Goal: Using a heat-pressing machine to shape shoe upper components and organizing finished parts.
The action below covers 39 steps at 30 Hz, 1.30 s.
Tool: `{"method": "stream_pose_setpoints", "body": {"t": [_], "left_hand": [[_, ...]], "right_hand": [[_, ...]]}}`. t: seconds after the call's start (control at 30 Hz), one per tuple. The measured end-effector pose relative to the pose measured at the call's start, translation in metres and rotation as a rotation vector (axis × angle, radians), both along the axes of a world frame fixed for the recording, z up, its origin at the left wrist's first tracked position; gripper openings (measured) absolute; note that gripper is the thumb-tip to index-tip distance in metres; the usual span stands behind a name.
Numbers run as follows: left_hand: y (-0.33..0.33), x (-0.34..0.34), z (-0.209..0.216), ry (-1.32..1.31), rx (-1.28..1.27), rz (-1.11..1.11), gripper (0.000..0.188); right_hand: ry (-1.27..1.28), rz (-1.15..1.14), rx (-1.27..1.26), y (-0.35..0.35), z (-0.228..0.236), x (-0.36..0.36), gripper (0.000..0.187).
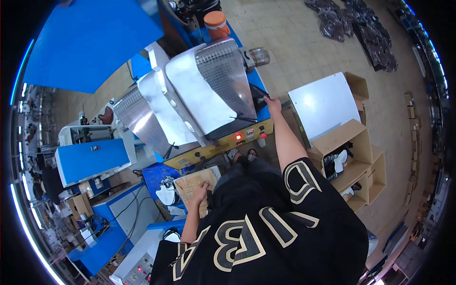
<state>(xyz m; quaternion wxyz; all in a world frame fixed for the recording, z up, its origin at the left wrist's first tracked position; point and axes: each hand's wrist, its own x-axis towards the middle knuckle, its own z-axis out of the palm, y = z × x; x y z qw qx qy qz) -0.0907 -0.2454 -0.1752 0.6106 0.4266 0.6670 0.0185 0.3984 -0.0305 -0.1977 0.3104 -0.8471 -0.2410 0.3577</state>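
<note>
At the right side of a machine with a metal-mesh bed (221, 54), my right hand (273, 105) is closed on the end of a flat black piece (258, 95). The piece lies against the bed's right edge, partly hidden, and its kind does not show. White sheets (197, 95) cover much of the bed, on both sides of a grey metal crossbar (171, 92). My left hand (200, 191) rests lower down over a worn tan board (187, 185), fingers curled. Whatever those fingers hold, if anything, is too small to make out.
A yellow front panel (221, 146) carries a lit red button. To the right stand a white-topped table (325, 102) and cardboard boxes (349, 142) holding black and white pieces. A blue bin (161, 175) with white pieces is at left, near blue machines (95, 159).
</note>
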Motion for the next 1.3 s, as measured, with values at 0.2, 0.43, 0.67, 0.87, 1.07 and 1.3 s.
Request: {"method": "stream_pose_setpoints", "body": {"t": [0.2,0.43,0.67,0.87,1.07,1.3], "left_hand": [[0.028,0.062,0.056,0.073,0.07,-0.178,0.038],[0.092,0.165,0.13,-0.2,0.313,-0.21,0.038],[0.125,0.296,0.2,-0.276,1.013,-0.923,0.079],[0.111,0.344,0.166,-0.454,0.573,-1.165,0.044],[0.102,0.342,0.113,-0.422,0.34,-1.145,0.046],[0.13,0.302,0.05,-0.157,0.469,-1.005,0.041]], "right_hand": [[0.084,-0.268,0.536,-0.027,0.037,-0.014,0.025],[0.075,-0.25,0.594,-0.127,0.129,-0.024,0.026],[0.071,-0.243,0.507,-0.187,0.199,-0.042,0.03],[0.239,-0.377,0.464,-0.233,0.223,-0.045,0.027],[0.218,-0.942,0.664,-0.345,0.197,0.006,0.019],[-0.035,-1.455,0.369,-0.539,0.067,0.124,0.026]]}}
